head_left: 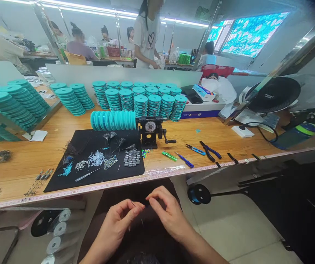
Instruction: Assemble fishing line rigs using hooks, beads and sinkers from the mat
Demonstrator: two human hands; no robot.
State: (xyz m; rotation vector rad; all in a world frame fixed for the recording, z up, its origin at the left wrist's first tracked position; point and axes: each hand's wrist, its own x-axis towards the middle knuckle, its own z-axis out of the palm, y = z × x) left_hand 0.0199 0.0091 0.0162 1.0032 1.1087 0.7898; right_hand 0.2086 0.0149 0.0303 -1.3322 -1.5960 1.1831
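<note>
The thin dark filament (133, 204) could have slipped from a loosening pinch and vanished against the dark lap (143, 238). Below the counter (22, 172), the left hand (117, 229) pinched it between thumb and finger, forearm angled inward; the right hand (168, 214) curled just beside it, fingertips together, its hold unclear.

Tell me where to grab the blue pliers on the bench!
Take the blue pliers by their two blue handles, coming from the near edge of the wooden bench. The handles lie spread in a V, pointing toward that edge, and the dark jaws point away, so your fingers can wrap the handles and stay off the tips.
</note>
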